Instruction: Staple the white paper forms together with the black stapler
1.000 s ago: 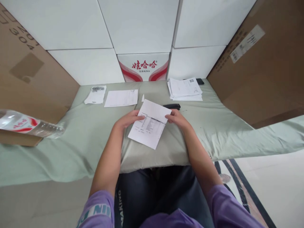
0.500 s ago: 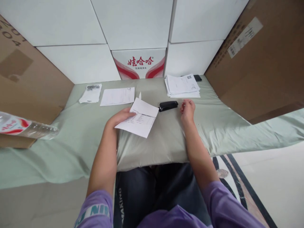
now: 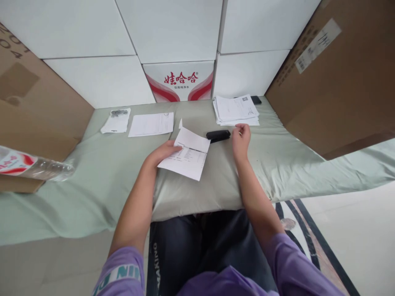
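Holding printed sheet (image 3: 187, 155), left hand (image 3: 160, 153).

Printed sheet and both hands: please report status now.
Left hand grips printed sheet. Right hand empty, fingers curled, beside black stapler. Paper stack behind.

A pale green cloth (image 3: 101, 185) covers the worktop, creased and hanging over its near edge. Behind it stands a wall of white cartons (image 3: 173, 28), one printed with red characters and red swooshes (image 3: 180, 82). Large brown cardboard boxes flank it, one on the left (image 3: 33, 107) and one on the right (image 3: 336, 78) bearing a white label. At lower right lies light floor (image 3: 354, 230) with dark curved stripes. The light is soft and even.
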`<action>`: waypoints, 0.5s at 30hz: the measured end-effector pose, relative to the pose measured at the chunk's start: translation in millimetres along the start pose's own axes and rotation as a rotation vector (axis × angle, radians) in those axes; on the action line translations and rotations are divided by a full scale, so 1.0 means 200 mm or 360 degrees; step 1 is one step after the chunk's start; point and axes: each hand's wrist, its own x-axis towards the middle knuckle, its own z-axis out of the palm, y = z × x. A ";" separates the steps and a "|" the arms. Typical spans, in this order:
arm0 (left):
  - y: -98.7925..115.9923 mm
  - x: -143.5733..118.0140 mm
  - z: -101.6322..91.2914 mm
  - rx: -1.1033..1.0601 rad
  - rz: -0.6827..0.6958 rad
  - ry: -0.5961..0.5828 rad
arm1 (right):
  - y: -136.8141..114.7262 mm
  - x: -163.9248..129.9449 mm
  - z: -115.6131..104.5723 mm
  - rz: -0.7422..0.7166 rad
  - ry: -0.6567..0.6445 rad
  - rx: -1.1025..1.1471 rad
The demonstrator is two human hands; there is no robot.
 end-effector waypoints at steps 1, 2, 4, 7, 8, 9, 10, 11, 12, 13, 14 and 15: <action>0.00 0.00 0.00 0.0006 0.0000 -0.0001 | -0.05 -0.01 -0.01 -0.0140 -0.0020 -0.0102; 0.00 -0.01 0.01 0.0009 -0.0005 0.0000 | -0.11 -0.02 -0.02 -0.0224 -0.0089 -0.0177; 0.00 -0.01 0.01 0.0001 -0.0027 0.0008 | -0.23 -0.01 -0.03 -0.0242 -0.0296 -0.0230; 0.00 -0.01 0.00 -0.0027 -0.0049 0.0041 | -0.34 0.06 0.04 -0.0156 -0.0522 -0.0199; 0.00 -0.01 0.00 -0.0027 -0.0048 0.0047 | -0.35 0.09 0.08 -0.0155 -0.0560 -0.0218; 0.00 -0.01 0.00 -0.0020 -0.0042 0.0049 | -0.35 0.13 0.14 -0.0168 -0.0581 -0.0271; 0.00 0.00 0.00 -0.0010 -0.0032 0.0043 | -0.32 0.17 0.19 -0.0187 -0.0597 -0.0367; 0.00 0.00 0.00 -0.0001 -0.0022 0.0038 | -0.29 0.20 0.25 -0.0194 -0.0602 -0.0498; -0.01 0.00 0.00 0.0002 -0.0014 0.0035 | -0.25 0.22 0.30 -0.0180 -0.0601 -0.0653; -0.01 0.00 0.00 -0.0002 -0.0005 0.0038 | -0.21 0.24 0.35 -0.0144 -0.0603 -0.0812; -0.01 0.00 0.01 -0.0010 -0.0002 0.0042 | -0.17 0.25 0.38 -0.0095 -0.0612 -0.0954; -0.01 0.01 0.01 -0.0021 -0.0003 0.0042 | -0.12 0.26 0.41 -0.0036 -0.0616 -0.1072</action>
